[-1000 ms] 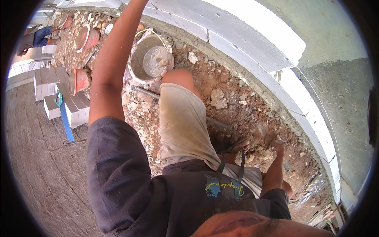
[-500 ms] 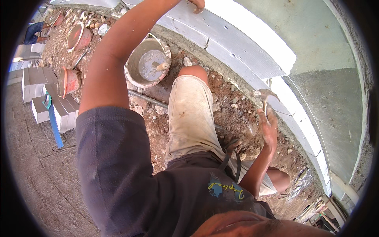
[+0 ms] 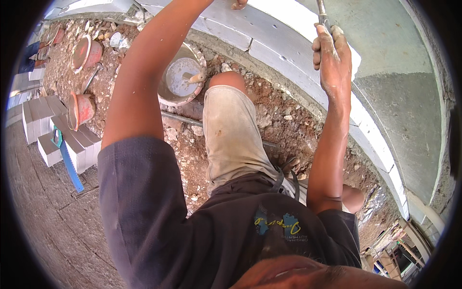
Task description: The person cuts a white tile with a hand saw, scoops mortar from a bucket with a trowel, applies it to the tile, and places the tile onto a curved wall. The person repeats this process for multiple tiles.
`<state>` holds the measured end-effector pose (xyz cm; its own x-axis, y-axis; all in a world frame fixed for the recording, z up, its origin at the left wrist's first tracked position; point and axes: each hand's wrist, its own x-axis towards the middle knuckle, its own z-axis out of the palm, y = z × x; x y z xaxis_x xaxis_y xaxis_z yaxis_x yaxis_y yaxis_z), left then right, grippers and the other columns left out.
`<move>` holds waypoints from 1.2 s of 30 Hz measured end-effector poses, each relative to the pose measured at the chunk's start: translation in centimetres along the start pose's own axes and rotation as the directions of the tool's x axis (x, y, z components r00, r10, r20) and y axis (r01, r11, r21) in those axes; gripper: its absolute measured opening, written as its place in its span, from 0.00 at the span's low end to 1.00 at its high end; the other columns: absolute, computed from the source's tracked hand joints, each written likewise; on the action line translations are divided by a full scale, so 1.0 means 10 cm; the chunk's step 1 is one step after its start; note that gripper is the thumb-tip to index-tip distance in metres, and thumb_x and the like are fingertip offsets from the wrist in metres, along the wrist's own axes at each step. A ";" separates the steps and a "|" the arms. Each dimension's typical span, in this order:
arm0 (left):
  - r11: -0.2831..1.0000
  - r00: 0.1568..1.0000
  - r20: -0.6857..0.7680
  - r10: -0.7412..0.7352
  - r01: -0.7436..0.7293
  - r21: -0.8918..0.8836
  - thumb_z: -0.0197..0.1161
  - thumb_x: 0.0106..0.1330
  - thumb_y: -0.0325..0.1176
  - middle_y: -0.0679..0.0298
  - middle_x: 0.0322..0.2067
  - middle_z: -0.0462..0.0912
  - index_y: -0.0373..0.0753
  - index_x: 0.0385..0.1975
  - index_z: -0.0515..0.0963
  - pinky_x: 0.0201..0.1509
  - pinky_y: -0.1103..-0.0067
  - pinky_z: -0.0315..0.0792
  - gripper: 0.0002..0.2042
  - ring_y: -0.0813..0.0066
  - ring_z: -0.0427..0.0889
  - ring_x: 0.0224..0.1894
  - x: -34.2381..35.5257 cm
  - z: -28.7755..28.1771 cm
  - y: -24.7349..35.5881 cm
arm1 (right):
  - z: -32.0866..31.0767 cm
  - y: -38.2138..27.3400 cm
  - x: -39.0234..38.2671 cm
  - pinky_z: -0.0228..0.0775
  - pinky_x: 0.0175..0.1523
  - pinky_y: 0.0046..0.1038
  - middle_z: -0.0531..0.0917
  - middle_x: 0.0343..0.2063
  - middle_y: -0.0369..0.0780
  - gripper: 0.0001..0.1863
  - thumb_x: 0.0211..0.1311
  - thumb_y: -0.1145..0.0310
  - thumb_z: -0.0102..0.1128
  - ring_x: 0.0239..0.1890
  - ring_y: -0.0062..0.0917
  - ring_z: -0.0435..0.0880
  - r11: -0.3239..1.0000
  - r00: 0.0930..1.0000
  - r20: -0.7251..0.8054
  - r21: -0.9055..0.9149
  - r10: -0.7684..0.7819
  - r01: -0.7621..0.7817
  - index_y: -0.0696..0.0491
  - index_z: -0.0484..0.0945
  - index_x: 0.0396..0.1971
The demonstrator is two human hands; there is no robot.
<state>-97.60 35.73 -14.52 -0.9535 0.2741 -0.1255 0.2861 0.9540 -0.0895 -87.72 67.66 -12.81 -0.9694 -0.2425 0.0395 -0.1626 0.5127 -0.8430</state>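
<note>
Most of my left hand (image 3: 239, 4) is cut off by the upper edge; its visible fingers rest against the pale block wall (image 3: 274, 36), open and not wrapped round anything. Raised over the wall's far side, my right hand (image 3: 333, 53) is closed round the shaft of a hammer (image 3: 321, 10). The hammer's head lies outside the picture. Below my left forearm stands a bucket (image 3: 166, 91) of wet grey mix, with a wooden-handled tool (image 3: 196, 77) in it.
Reddish buckets (image 3: 86, 53) stand on the stony soil at left. White blocks (image 3: 45, 113) are stacked below them, with a blue handsaw (image 3: 70, 161) leaning there. A metal bar (image 3: 183, 118) lies by my knee. Another person's legs (image 3: 30, 58) show far left.
My right hand has risen from low beside the wall to near the top edge, carrying the hammer up. My left hand stays at the wall; the view has shifted slightly.
</note>
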 end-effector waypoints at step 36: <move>0.999 0.997 0.074 0.033 -0.030 -0.036 0.82 0.26 0.42 0.46 0.54 0.83 0.44 0.64 0.74 0.62 0.61 0.76 0.52 0.47 0.81 0.57 0.02 -0.03 0.02 | 0.01 0.03 0.40 0.62 0.17 0.28 0.72 0.19 0.36 0.30 0.78 0.40 0.45 0.12 0.18 0.69 0.965 0.992 0.032 -0.230 -0.123 0.127 0.58 0.73 0.38</move>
<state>-97.71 35.99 -14.30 -0.9338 0.2957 -0.2017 0.3112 0.9490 -0.0496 -91.62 66.78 -12.95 -0.9355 -0.3302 0.1256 -0.3225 0.6529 -0.6853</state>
